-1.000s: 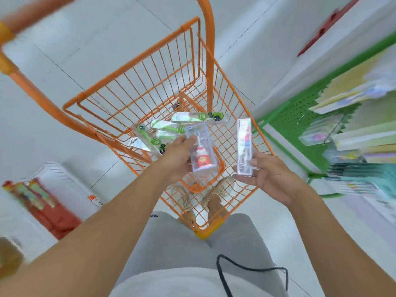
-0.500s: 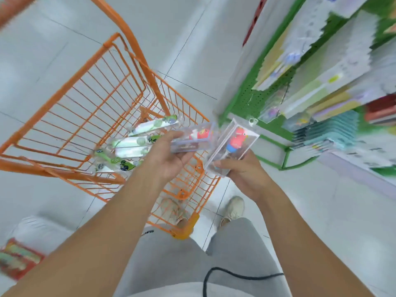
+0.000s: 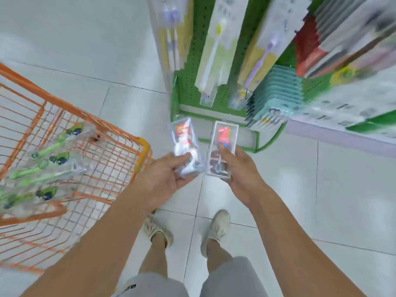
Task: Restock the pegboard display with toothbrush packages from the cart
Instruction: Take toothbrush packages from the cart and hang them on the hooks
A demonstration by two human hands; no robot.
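Left hand (image 3: 169, 174): palm up, thumb laid across a clear toothbrush package (image 3: 186, 149) with a red-and-white figure inside; the fingers curl beneath it. The pack tilts up and away from the person.

Right hand (image 3: 237, 168): grasping a second clear package (image 3: 224, 146), this one with a red cartoon figure near its top (thumb pressed on the front face, fingers behind). The two packs sit just beside each other, over the pale tiled floor (image 3: 107, 50), in front of the display's foot.

Orange wire cart (image 3: 90, 151): at the person's left, well apart from the two held packs. In its basket lie several more clear packages with green toothbrushes (image 3: 46, 161), overlapping one another; blur makes the count uncertain.

Green pegboard display (image 3: 194, 61): ahead and to the right. Long toothbrush packs (image 3: 216, 52) hang from it in rows; a stack of teal packs (image 3: 276, 97) hangs lower at right. Detail here is smeared.

Below: two pale shoes (image 3: 216, 230), grey shorts (image 3: 231, 277).
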